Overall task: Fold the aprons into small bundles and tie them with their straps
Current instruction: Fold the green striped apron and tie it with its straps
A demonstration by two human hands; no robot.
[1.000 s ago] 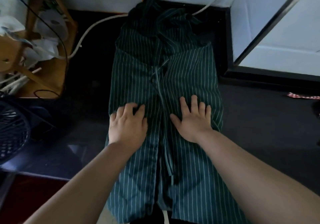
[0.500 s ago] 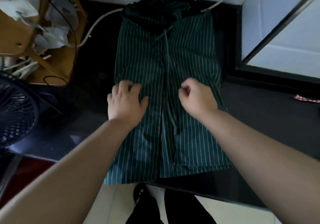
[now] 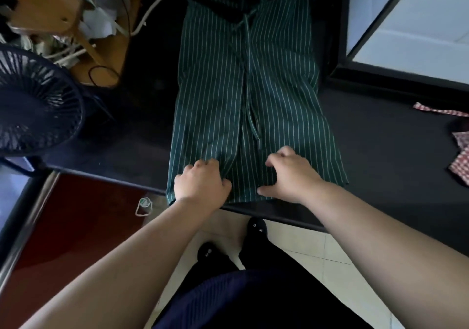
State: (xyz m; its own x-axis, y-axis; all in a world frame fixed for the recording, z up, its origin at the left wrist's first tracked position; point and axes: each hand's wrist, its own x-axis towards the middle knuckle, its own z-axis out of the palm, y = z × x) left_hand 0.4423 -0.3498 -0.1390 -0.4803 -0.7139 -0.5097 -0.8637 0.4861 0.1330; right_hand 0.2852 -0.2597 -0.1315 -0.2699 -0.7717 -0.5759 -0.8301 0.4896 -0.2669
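Head cam, ctr frame: we had the green striped apron (image 3: 215,87) flat on the black counter (image 3: 380,138), strap (image 3: 250,79) down its middle, our L hand (image 3: 200,184) gripping the near hem w/ curled fingers, our R hand (image 3: 291,173) just beside it, fingertips bent onto the cloth, though we couldn't tell if it gripped.
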